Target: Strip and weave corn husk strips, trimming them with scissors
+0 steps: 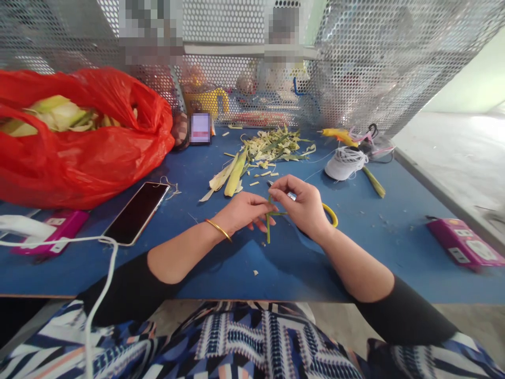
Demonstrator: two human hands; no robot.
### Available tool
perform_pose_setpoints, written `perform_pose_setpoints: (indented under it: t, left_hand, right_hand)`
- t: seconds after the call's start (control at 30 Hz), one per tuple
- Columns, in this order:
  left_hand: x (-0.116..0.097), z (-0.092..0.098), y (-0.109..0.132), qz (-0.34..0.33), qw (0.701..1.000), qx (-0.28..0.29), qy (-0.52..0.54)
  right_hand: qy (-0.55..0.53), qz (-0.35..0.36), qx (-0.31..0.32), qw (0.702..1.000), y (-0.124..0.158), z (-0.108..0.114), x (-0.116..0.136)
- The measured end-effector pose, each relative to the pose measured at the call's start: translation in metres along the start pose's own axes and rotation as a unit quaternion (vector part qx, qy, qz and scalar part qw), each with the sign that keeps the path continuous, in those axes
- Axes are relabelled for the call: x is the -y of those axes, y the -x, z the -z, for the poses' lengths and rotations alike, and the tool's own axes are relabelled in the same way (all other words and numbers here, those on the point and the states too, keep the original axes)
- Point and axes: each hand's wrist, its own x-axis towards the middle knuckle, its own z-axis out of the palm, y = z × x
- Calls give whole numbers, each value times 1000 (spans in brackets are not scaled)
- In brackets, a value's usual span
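- Head view: both hands meet over the middle of the blue table (221, 263), close to the near edge.
- The left hand (241, 210), with a thin gold bangle (218, 229) at the wrist, lies low on the table. Its thumb and first fingers close on a green leaf strip (268, 230), and the other fingers are loosely spread.
- The right hand (304, 206) pinches the upper end of the same strip between thumb and forefinger. Its remaining fingers curl round a pair of scissors (330, 213), whose yellow handle loop shows behind the palm and whose metal tip shows by the thumb.
- The strip runs down from the right-hand pinch, and a second arm of it crosses sideways between the two hands, so it looks bent or folded there. Its lower end points toward the near table edge.
- As I judge it, a clean bend needs both pinches close to the crossing, with the strip flat rather than twisted and the scissor tip tucked away from the leaf.
- Farther back lie a heap of leaf scraps (272, 143) and some longer pale leaf pieces (232, 176), well apart from the hands.
- A spool of white thread (344, 162) sits to the right of that heap.
- To the left are a phone (137, 211) and a red bag (87, 152) holding more leaves.
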Motion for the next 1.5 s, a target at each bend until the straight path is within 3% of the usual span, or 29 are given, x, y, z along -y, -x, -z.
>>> perform_pose_setpoints:
  t: [0.1, 0.2, 0.27, 0.47, 0.63, 0.8, 0.9, 1.0, 1.27, 1.37, 1.5]
  left_hand:
    - [1, 0, -2, 9, 999, -43, 31]
    - [0, 0, -2, 17, 993, -73, 95]
    - [-3, -1, -1, 17, 987, -71, 145]
    - [-8, 0, 2, 34, 962, -36, 269]
    - [-4, -1, 0, 4, 963, -35, 266]
    - [-4, -2, 1, -2, 957, -69, 281]
    - [-5, -3, 1, -4, 952, -85, 294]
    - [-4, -4, -1, 2, 950, -88, 299]
    - [-1, -5, -2, -3, 962, -69, 265]
    - [-2, -1, -2, -6, 965, -54, 255]
    - [-5, 3, -2, 12, 969, -55, 242]
  right_hand:
    - [91, 88, -13, 992, 4, -1, -2]
    - [184, 210, -37, 960, 6, -2, -5]
    - [224, 251, -52, 940, 8, -2, -5]
    - [284, 253, -70, 922, 9, -3, -6]
    - [336, 289, -43, 895, 9, -5, -8]
    - [363, 362, -39, 858, 10, -8, -5]
    - [397, 417, 0, 818, 12, -13, -2]
    - [426, 420, 50, 799, 14, -17, 1]
    - [405, 380, 61, 829, 15, -19, -2]
    - [332, 304, 14, 893, 15, -19, -4]
    - [166, 116, -65, 977, 13, -16, -5]
